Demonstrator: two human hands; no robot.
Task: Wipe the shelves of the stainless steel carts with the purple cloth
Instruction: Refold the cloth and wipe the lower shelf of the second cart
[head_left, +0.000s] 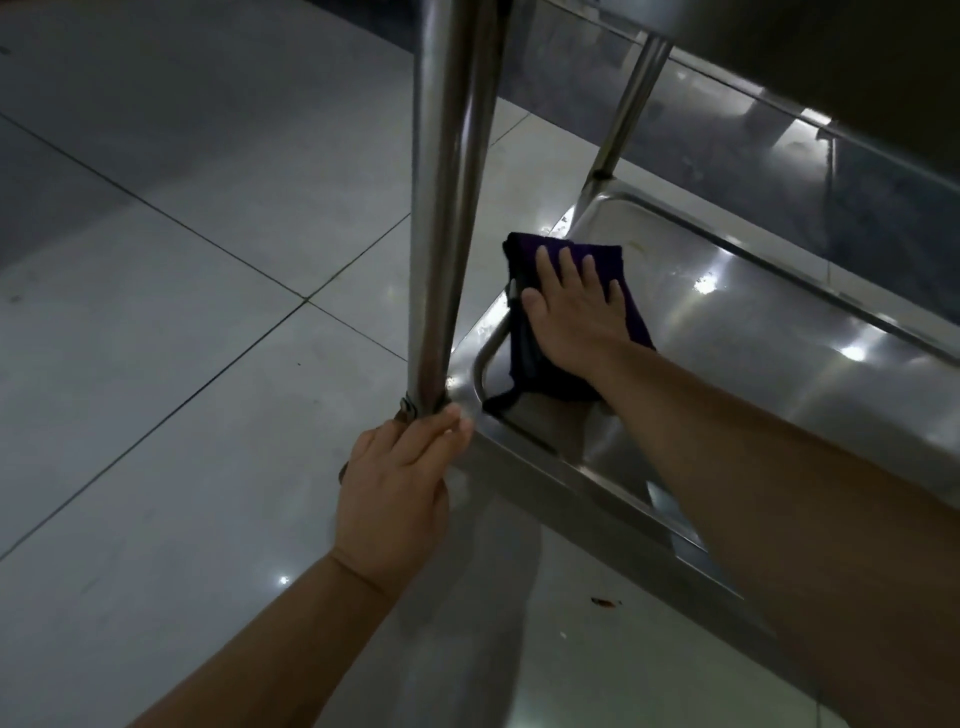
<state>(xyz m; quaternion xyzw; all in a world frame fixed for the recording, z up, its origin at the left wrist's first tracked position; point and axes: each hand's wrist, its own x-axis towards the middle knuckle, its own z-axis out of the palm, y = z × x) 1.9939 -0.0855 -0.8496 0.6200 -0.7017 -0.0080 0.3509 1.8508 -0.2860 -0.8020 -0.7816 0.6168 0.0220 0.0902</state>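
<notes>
Purple cloth (524, 343) lay at the bottom shelf's (737, 332) near-left corner, long axis running away from you, under your flat, released right hand (571, 317); your left hand (400, 483) grasped the cart post (447, 208) beside it.

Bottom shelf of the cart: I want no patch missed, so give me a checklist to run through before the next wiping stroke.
1. Purple cloth lies flat on the bottom shelf: ok.
2. Right hand presses the cloth with spread, straight fingers: ok.
3. Left hand steadies the cart at the foot of the near post: ok.
4. Cloth reaches the shelf's left rim: ok, it overlaps the edge there.
5. Rest of the shelf to the right free of objects: ok for the part in view.
6. Shelf already clean under the cloth: cannot tell.
</notes>
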